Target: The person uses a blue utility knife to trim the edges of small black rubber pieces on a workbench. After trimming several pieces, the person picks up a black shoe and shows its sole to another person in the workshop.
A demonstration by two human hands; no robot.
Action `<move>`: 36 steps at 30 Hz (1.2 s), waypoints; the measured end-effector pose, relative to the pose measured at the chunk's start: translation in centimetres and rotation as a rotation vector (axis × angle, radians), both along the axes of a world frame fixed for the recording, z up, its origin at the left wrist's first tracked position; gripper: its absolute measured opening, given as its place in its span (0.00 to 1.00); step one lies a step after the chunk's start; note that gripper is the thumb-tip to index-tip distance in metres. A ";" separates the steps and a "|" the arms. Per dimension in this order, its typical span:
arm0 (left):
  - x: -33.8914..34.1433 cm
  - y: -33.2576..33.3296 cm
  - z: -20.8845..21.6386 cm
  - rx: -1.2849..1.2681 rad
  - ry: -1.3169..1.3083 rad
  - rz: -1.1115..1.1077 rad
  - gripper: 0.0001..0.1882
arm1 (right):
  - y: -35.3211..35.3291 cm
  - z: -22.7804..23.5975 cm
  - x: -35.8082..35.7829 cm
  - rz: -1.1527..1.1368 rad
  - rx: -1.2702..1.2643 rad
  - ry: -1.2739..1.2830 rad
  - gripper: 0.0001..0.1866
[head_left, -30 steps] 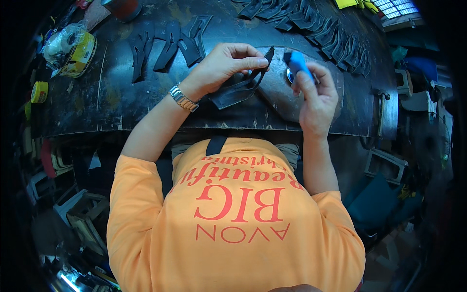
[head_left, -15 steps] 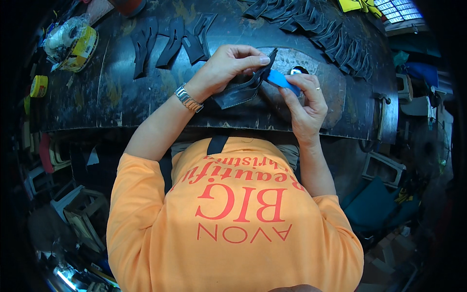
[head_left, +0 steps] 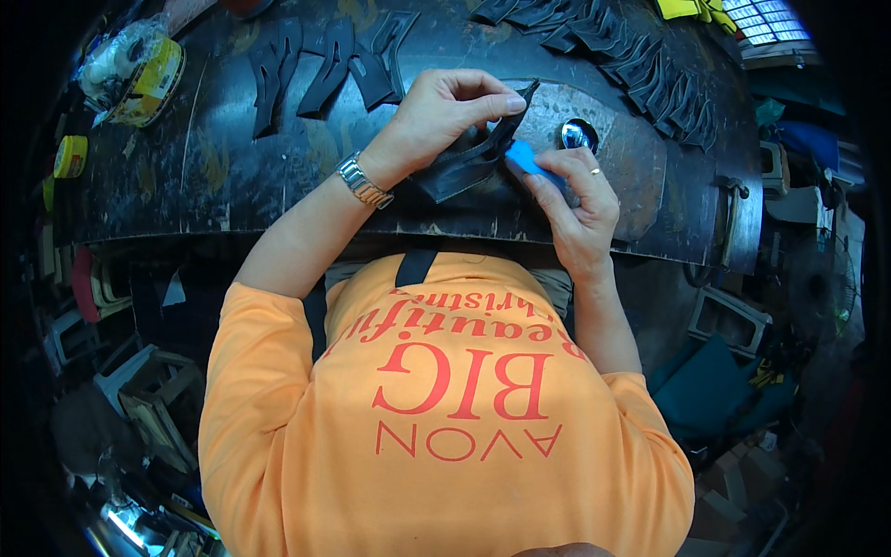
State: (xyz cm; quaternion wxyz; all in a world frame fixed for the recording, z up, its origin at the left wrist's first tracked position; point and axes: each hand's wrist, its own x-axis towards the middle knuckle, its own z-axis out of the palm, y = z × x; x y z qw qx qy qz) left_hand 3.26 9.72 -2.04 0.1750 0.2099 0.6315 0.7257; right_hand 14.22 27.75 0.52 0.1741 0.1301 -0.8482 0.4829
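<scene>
Fingers of the left hand (head_left: pixel 436 116) pinch the top edge of a black cut-out piece (head_left: pixel 469 167), holding it tilted over the dark worktable (head_left: pixel 232 176). The right hand (head_left: pixel 575 204) grips a blue tool (head_left: pixel 522 158) in closed fingers, its tip touching the piece. Just beyond sits a small round metal tin (head_left: pixel 579 136). More black pieces (head_left: pixel 325 65) lie farther back, a tape roll (head_left: pixel 148 79) at far left.

A dark, worn worktop (head_left: pixel 232 176) fills the upper view. Cluttered crates and stools (head_left: pixel 139 390) crowd the dim floor left. A bright window (head_left: pixel 761 19) glows at top right.
</scene>
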 end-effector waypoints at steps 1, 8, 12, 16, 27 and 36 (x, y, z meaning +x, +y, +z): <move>0.0 0.0 0.0 -0.015 0.024 0.009 0.09 | -0.1 0.0 0.1 0.011 -0.003 -0.003 0.08; 0.7 0.3 0.6 -0.096 0.227 0.084 0.09 | -0.3 0.7 0.2 -0.021 0.078 -0.042 0.06; 1.1 0.7 0.8 -0.151 0.309 0.132 0.09 | -0.7 1.1 0.4 -0.043 0.115 -0.057 0.06; 1.3 1.0 0.8 -0.190 0.330 0.155 0.09 | -1.5 1.3 1.0 -0.057 0.115 -0.103 0.06; 1.3 1.3 0.6 -0.221 0.379 0.212 0.09 | -2.9 0.1 0.7 0.014 0.147 0.071 0.11; -0.5 0.7 3.1 -0.177 0.133 0.148 0.08 | 2.5 0.8 0.5 -0.235 -0.052 0.099 0.09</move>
